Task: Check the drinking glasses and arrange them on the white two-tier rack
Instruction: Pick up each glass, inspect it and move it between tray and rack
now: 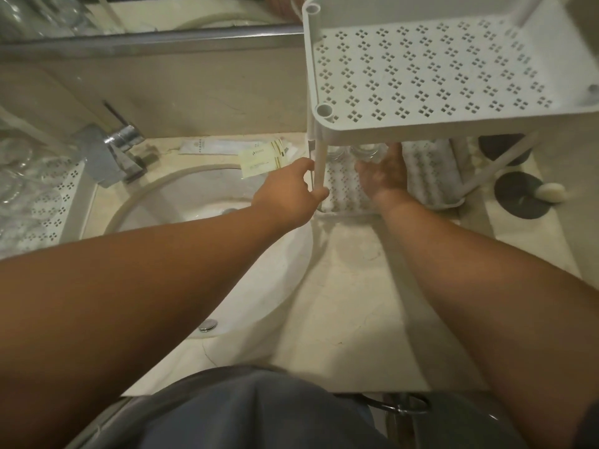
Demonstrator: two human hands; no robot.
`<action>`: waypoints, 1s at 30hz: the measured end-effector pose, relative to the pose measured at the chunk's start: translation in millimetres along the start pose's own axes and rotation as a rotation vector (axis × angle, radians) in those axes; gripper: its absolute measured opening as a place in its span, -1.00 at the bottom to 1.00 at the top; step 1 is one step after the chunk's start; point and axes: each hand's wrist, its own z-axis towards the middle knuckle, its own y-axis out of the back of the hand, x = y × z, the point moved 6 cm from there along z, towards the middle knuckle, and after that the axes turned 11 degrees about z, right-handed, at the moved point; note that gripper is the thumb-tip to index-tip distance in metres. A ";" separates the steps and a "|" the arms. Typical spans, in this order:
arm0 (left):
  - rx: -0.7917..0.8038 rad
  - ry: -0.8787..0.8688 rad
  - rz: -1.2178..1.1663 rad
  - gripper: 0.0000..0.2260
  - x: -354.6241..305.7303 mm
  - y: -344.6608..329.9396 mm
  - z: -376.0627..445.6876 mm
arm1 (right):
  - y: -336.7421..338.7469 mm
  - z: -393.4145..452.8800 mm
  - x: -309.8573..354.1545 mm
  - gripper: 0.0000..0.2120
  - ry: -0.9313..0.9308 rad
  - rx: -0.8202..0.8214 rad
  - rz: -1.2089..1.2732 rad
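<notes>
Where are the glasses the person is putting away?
In the head view, the glasses sit on the rack's bottom shelf, tucked under the top shelf, right by the right hand. The left hand grips the rack's post.

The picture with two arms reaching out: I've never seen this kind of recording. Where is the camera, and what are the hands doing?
There is no robot here. One camera sits on a person's head and looks down, so you see their own arms. They stand at a counter with a sink and a tap. On it stands a white two-tier rack. The left hand grips the rack's front post. The right hand reaches under the top tier to the glasses on the lower tier; whether it grips one is hidden. More glasses sit at the far left.
</notes>
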 end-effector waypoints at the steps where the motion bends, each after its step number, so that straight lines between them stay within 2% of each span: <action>1: 0.004 0.008 0.023 -0.58 3.1 1.7 -2.3 | 0.3 -5.2 0.9 -0.37 -0.011 0.007 0.004; 3: -0.012 0.034 0.046 -0.48 12.9 7.5 -7.8 | 2.3 -17.5 1.7 -0.34 -0.039 -0.003 0.043; 9: -0.091 0.043 0.007 -0.52 48.7 29.4 -33.3 | 9.7 -84.6 4.9 -0.46 -0.122 -0.156 0.366; 13: -0.132 0.077 -0.132 -0.55 77.2 39.1 -59.8 | 8.6 -131.9 11.6 -0.52 -0.090 -0.181 0.334; 20: -0.231 0.071 -0.310 -0.62 131.9 72.3 -101.7 | -34.0 -202.0 37.1 -0.68 -0.014 -0.115 0.324; 28: -0.360 0.128 -0.385 -0.65 207.7 133.3 -134.4 | -122.9 -254.6 103.6 -0.63 0.126 0.107 0.285; 30: -0.400 0.176 -0.475 -0.66 228.4 152.6 -142.0 | -148.1 -263.6 124.9 -0.63 0.162 0.161 0.284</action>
